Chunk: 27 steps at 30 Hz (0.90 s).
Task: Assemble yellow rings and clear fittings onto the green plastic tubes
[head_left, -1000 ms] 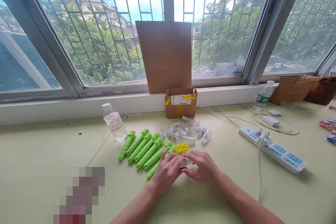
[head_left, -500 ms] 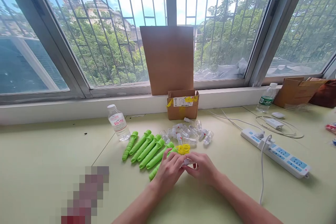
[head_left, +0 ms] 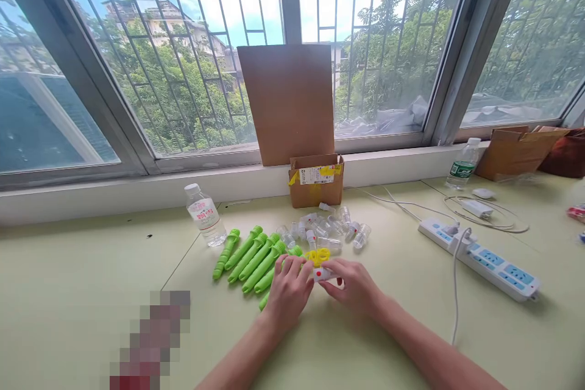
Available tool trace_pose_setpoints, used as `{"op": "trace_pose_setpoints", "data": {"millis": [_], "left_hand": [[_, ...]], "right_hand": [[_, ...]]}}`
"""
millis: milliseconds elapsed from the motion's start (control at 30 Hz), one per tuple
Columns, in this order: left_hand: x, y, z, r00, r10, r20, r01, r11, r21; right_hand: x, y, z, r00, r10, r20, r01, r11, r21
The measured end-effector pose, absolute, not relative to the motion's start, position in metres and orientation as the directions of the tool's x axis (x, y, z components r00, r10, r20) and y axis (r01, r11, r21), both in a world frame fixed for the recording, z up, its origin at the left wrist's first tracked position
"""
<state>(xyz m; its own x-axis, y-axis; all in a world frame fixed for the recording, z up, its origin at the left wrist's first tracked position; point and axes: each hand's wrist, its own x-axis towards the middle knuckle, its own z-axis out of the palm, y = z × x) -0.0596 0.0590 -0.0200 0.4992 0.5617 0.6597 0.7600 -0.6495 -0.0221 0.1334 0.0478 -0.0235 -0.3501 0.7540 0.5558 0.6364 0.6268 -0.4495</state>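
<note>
Between the thumb and fingers of my right hand (head_left: 354, 285) is a small white plastic piece with a red dot (head_left: 321, 274), likely one of the clear-and-white fittings. Curled fingers of my left hand (head_left: 289, 285) come close to its left end; what they grip, if anything, is hidden. Several bright green ridged plastic tubes (head_left: 264, 266) lie in a slanting row beside and partly under my left hand. Just beyond my fingertips sits a small heap of yellow rings (head_left: 319, 256). Behind it are scattered several clear plastic fittings (head_left: 336, 244) with white ends.
An open cardboard box (head_left: 316, 192) stands behind the fittings, with a cardboard sheet (head_left: 292, 103) upright against the window. One water bottle (head_left: 205, 216) stands at left, another bottle (head_left: 462, 164) at back right. A power strip (head_left: 479, 262) with white cables lies at right.
The white piece has turned or shifted so its red dot shows. My left fingers have drawn slightly back from it, while my right hand stays at the piece.
</note>
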Motion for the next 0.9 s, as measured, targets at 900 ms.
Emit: {"op": "trace_pose_setpoints", "data": {"millis": [900], "left_hand": [[-0.052, 0.046, -0.013, 0.641, 0.609, 0.466, 0.743, -0.646, -0.177]], "right_hand": [[0.159, 0.069, -0.033, -0.031, 0.853, 0.52, 0.946, 0.194, -0.261]]}}
